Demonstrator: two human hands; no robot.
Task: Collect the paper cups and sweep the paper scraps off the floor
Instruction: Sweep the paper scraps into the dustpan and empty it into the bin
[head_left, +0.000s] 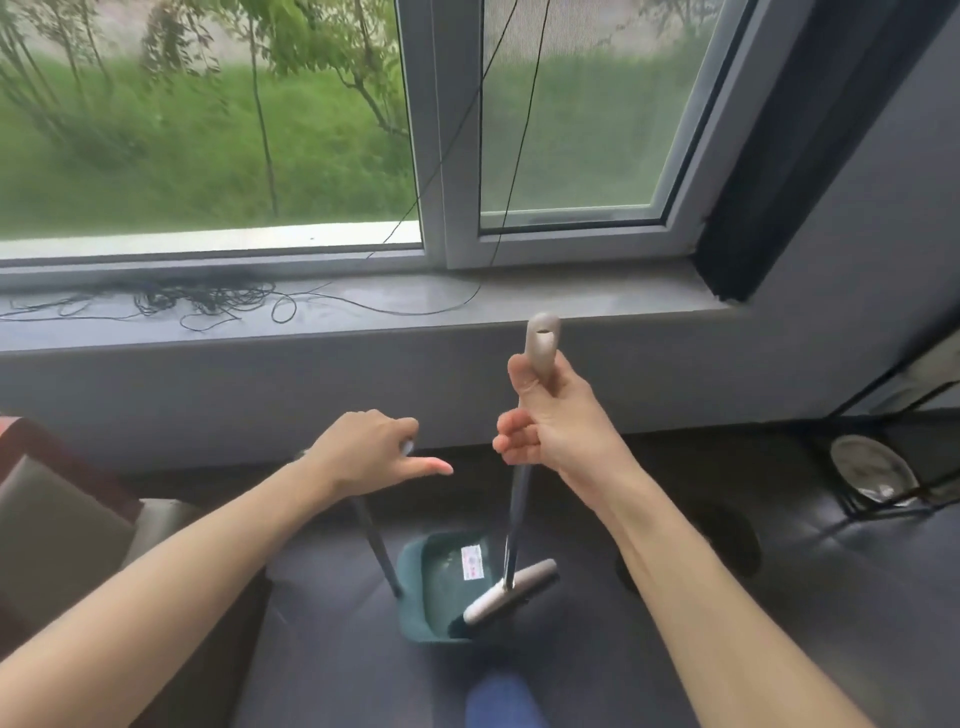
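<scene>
My right hand (553, 415) grips the beige top of a broom handle (541, 340). The metal shaft runs down to the broom head (511, 595), which lies across the mouth of a teal dustpan (423, 587) on the dark floor. A small white and red label sits inside the pan. My left hand (371, 447) curls around the top of the dustpan's grey handle (376, 545), thumb stuck out to the right. No paper cups or scraps show in this view.
A grey window sill (467, 301) with a tangle of black cord (202, 299) runs across ahead. A sofa arm (57, 514) is at the left. A black wire stand with a round plate (872, 470) stands at the right. Blue cloth (501, 701) shows at the bottom edge.
</scene>
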